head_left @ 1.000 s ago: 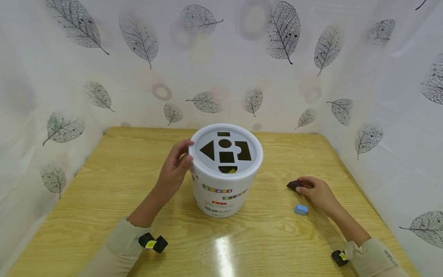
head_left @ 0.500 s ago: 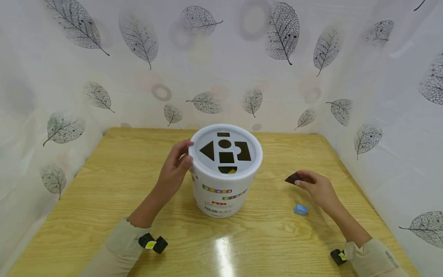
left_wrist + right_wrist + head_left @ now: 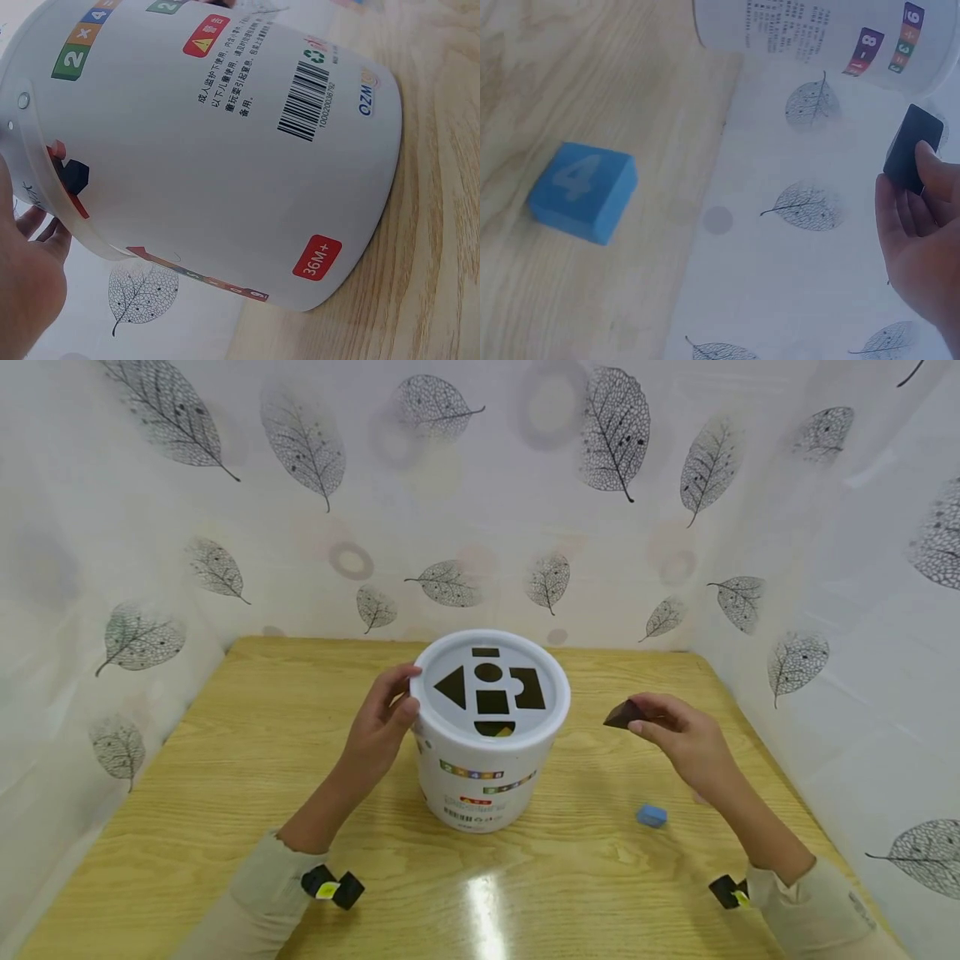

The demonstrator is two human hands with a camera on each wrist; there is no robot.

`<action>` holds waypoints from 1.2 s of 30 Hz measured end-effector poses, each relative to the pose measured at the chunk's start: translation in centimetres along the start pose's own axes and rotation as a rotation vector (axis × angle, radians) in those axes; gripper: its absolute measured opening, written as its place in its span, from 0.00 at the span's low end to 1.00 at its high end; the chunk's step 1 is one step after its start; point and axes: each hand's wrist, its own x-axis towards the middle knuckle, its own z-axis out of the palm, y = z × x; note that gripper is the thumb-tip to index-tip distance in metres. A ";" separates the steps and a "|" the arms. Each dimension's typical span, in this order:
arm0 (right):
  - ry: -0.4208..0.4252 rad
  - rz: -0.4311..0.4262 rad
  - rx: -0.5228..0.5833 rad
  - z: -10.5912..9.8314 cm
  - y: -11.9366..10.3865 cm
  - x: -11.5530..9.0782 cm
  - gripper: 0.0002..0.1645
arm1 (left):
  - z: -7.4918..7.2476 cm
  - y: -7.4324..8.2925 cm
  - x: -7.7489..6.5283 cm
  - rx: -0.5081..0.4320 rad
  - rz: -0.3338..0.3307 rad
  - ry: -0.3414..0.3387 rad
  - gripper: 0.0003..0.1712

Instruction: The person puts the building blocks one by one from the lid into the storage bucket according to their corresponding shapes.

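A white bucket [image 3: 480, 785] stands upright on the table, its grey-white lid [image 3: 551, 693] pierced by a triangle, a circle, a square and other cut-outs. My left hand [image 3: 384, 714] grips the bucket's rim at the left, thumb on the near side. To the right of the bucket, my right hand [image 3: 690, 735] pinches a dark triangular block [image 3: 624, 714] between thumb and fingers, raised above the table. Below that hand lies a blue block [image 3: 652, 815]; the right wrist view shows a 4 on the blue block's [image 3: 585, 191] top. Something yellow shows through the lid's near cut-out.
The wooden table [image 3: 300, 693] ends at a pale curtain [image 3: 465, 485] with leaf prints, which closes in the back and both sides. Dark wrist cameras are strapped at both sleeves.
My right hand has lifted the dark block off the table and carried it up and a little left, toward the bucket. The left hand, bucket and blue block stay put.
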 end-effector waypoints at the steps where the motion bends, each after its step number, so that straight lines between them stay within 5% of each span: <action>1: 0.004 -0.014 0.009 0.0 -0.5 0.1 0.26 | 0.0 0.0 0.0 0.000 0.002 0.000 0.26; 9: 0.050 -0.125 0.069 0.1 -4.5 1.6 0.23 | -0.1 -0.3 0.0 -0.012 0.001 0.006 0.26; 17: -0.031 -0.245 0.206 1.4 -7.8 4.0 0.20 | -0.1 -0.3 0.0 -0.027 0.000 0.006 0.27; 36: -0.264 -0.387 0.095 5.3 -11.9 7.7 0.19 | -0.1 -0.2 -0.1 -0.024 0.000 0.000 0.27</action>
